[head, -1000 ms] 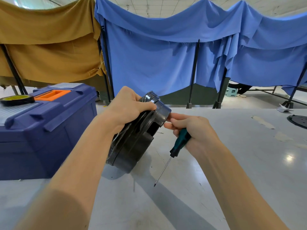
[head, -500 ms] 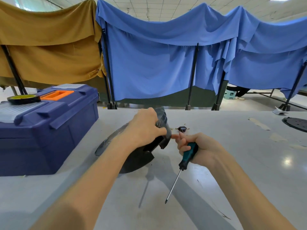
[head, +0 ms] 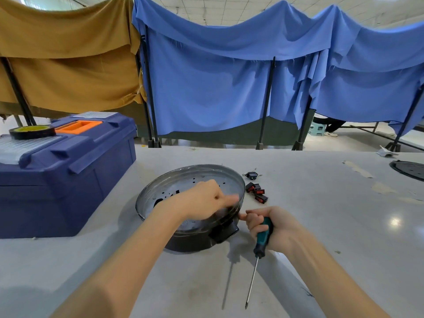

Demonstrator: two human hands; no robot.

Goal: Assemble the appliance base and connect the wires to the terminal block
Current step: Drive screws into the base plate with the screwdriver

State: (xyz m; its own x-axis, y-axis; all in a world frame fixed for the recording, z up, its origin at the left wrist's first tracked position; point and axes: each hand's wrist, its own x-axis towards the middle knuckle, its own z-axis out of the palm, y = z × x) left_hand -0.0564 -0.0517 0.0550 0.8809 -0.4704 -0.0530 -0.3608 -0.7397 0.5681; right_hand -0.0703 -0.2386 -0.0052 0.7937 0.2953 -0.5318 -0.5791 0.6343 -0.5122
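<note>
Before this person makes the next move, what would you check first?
1. The appliance base lies flat on the table, open side up: ok.
2. The left hand steadies its rim: cannot tell, fingers blurred.
3. The right hand grips the screwdriver: ok.
4. The screwdriver tip is aimed at the base: not ok, it points toward the person.
5. The small switches lie close beside the base: ok.
6. Wires and terminal block in sight: cannot tell.
</note>
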